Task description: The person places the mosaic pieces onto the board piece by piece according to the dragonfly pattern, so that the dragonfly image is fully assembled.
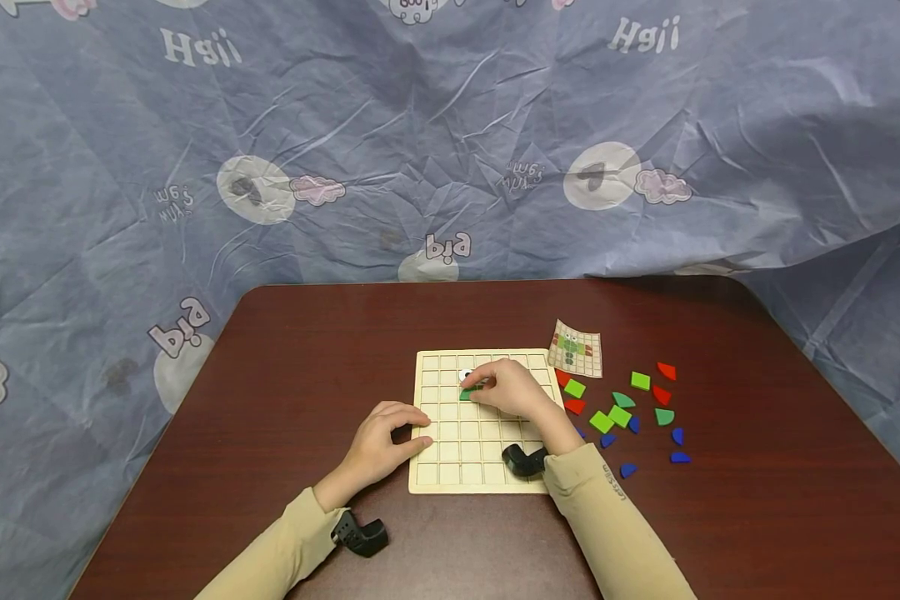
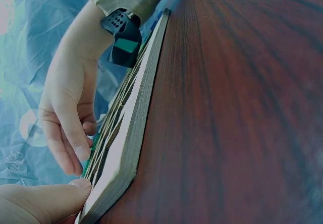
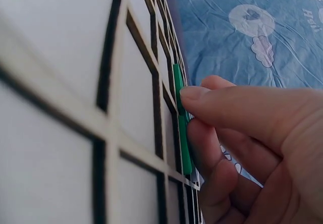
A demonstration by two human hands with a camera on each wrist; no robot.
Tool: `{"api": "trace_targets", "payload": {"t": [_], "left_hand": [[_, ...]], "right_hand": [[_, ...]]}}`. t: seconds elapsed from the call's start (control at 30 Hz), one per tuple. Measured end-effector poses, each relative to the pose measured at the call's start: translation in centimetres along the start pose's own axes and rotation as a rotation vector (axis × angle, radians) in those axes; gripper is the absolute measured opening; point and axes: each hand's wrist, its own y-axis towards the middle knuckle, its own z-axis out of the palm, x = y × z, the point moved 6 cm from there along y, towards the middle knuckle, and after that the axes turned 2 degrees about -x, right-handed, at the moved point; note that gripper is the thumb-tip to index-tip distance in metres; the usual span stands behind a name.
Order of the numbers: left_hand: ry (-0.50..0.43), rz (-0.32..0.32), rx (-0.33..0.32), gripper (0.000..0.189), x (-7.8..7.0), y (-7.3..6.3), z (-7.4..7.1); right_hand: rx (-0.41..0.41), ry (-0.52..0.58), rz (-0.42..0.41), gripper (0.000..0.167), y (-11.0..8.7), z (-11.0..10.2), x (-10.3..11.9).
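A pale wooden grid board (image 1: pixel 438 475) lies on the table, its square cells marked by raised lines. My left hand (image 1: pixel 378 442) rests at its left edge, with thumb and fingertips on the rim. Over the upper middle of the grid, my right hand (image 1: pixel 506 387) pinches a small green piece (image 3: pixel 178 85) between thumb and forefinger, low against the cells. Another green piece (image 3: pixel 185 146) sits right beside it in the right wrist view. In the head view a white eye piece (image 1: pixel 465 375) shows just above the fingers, partly covered by them.
A small pattern card (image 1: pixel 587 354) lies at the board's upper right corner. Right of the board are scattered light green squares (image 1: pixel 641 381), red pieces (image 1: pixel 667 371), green pieces (image 1: pixel 664 417) and blue pieces (image 1: pixel 627 470). A printed blue cloth (image 1: pixel 420 125) hangs behind the table (image 1: pixel 330 333).
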Motion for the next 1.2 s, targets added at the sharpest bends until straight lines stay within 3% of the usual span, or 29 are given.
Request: {"api": "trace_targets", "payload": {"t": [0.5, 0.8, 1.2], "left_hand": [[0.005, 0.0, -0.009, 0.021, 0.0, 0.0, 0.0], [0.013, 0.007, -0.017, 0.021, 0.0, 0.0, 0.0], [0.03, 0.015, -0.022, 0.021, 0.2, 0.0, 0.1]], "right_hand": [[0.017, 0.038, -0.014, 0.021, -0.4, -1.0, 0.1], [0.012, 0.099, -0.064, 0.03, -1.8, -5.1, 0.0], [-0.029, 0.102, 0.047, 0.034, -4.9, -11.1, -2.9]]}}
